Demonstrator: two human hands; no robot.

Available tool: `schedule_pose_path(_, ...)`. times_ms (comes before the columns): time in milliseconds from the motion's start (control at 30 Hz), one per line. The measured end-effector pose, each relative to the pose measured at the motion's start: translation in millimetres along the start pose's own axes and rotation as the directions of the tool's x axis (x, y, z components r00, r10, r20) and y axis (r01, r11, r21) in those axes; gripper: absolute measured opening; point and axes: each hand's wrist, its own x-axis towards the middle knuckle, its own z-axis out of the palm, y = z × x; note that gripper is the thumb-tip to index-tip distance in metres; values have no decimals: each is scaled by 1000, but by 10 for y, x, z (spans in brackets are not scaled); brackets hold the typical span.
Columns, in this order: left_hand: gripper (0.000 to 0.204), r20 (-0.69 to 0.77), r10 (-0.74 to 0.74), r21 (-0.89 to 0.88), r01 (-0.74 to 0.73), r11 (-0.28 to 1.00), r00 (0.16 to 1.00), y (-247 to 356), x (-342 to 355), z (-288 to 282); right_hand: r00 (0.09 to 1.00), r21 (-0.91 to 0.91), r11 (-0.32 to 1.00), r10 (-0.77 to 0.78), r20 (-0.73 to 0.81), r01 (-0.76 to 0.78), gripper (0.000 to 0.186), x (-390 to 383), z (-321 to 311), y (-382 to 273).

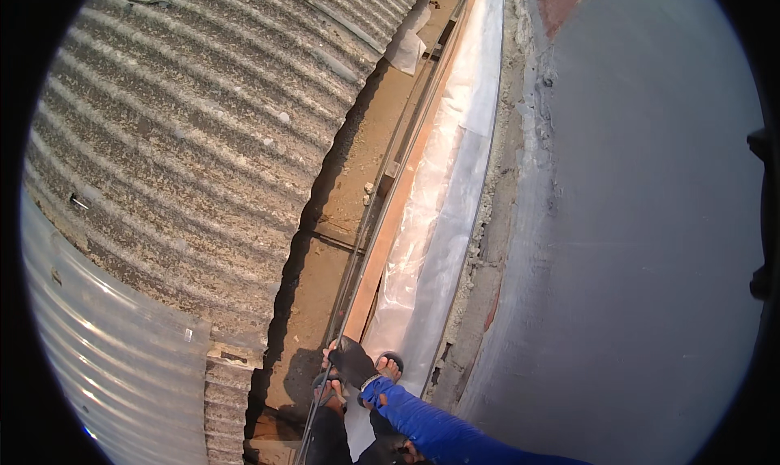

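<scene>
My right hand (351, 359), in a dark fingerless glove below a blue sleeve, has its fingers curled over a thin metal bar (360, 255). Beside the bar runs a long orange-brown board (371, 293), and next to that a pale metallic strip (455, 189), partly wrinkled and shiny. My sandalled feet (388, 367) show around the hand, one on the pale strip, the other near the bar. At the lower edge, what looks like my left hand (406, 450) is mostly hidden behind the blue sleeve; its fingers are unclear.
A corrugated, weathered roof (179, 123) and a translucent corrugated sheet (106, 327) lie left. A long open gap (317, 286) drops to a dirt-coloured surface below, crossed by a beam (329, 241). Right of the strip are a rough cement edge (496, 245) and a wide smooth grey surface (642, 221).
</scene>
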Motion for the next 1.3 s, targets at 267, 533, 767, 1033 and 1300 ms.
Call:
schedule_pose_path(267,17,-42,-9,452,27,892,999,964,-117,478,992,-210,976,-86,-94,64,18,-493,-165,-248)
schedule_pose_path(533,32,-175,-82,631,175,756,981,1161,-120,752,901,-538,819,-368,-231,197,12,-824,-513,-25)
schedule_pose_path(767,32,-134,99,718,28,696,986,1252,-108,827,913,-288,911,-357,-197,295,12,-1621,-613,-367)
schedule_pose_path(1033,28,-249,342,898,84,432,906,1407,-130,648,960,-62,997,-68,-273,53,27,-1733,-750,-397)
schedule_pose_path(1300,59,-189,4,188,32,982,982,1999,1953,897,681,-134,915,-376,-628,381,43,-1681,-237,52)
